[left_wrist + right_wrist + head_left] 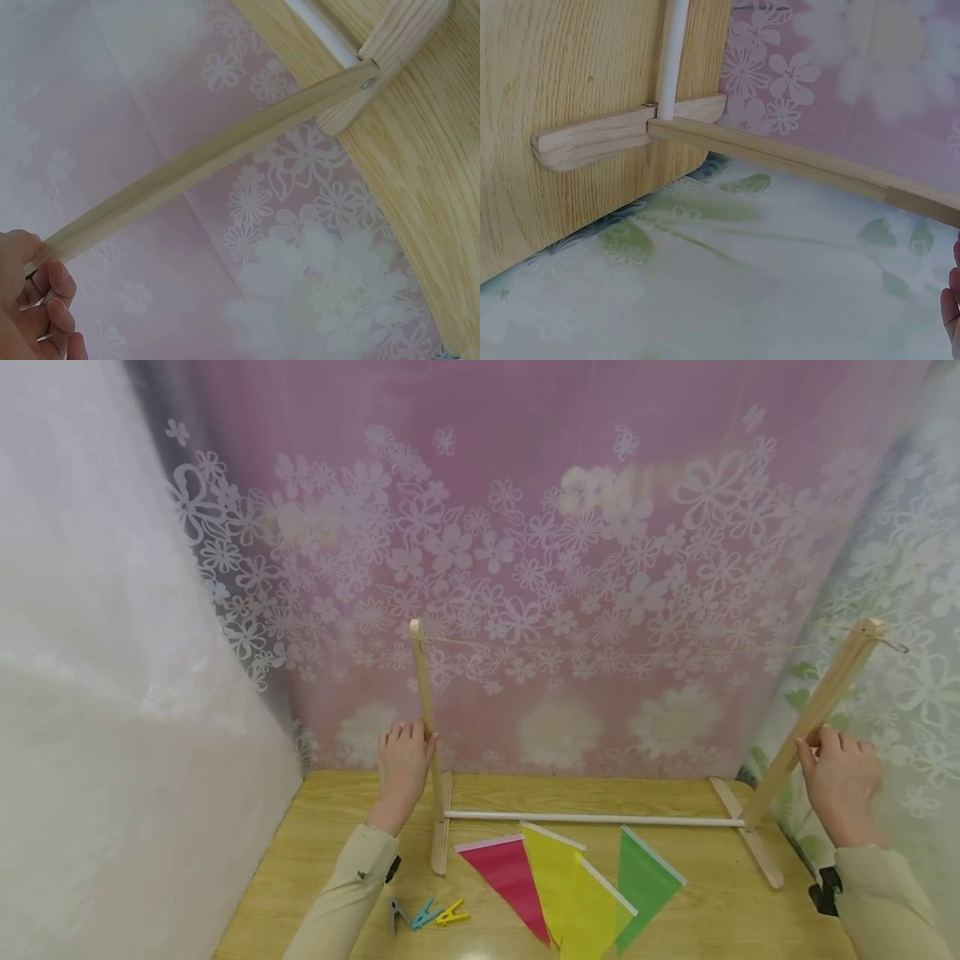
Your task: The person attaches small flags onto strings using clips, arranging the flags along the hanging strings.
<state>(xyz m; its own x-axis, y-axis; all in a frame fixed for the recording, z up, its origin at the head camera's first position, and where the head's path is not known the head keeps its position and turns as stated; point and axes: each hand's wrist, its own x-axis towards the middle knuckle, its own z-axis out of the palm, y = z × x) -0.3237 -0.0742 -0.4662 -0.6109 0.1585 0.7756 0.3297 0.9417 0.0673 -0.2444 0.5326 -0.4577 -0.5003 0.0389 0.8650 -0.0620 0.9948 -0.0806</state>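
Note:
A wooden stand spans the back of the table, with a left post (423, 681), a right post (831, 685) and a white rod (592, 817) joining them at the bottom. Between the post tops runs a thin string (637, 653). My left hand (405, 764) grips the left post about midway up; in the left wrist view its fingers (61, 281) curl beside the wood. On the other side, my right hand (843, 781) holds the right post between thumb and fingers. Only some fingertips (951, 304) of it show in the right wrist view.
In front of the rod lie a red pennant (510, 881), overlapping yellow pennants (581, 902) and a green pennant (645, 881). Grey (396, 910), blue (426, 913) and yellow clothespins (452, 912) lie near the left forearm. A flowered curtain (525, 568) hangs behind the table (330, 827).

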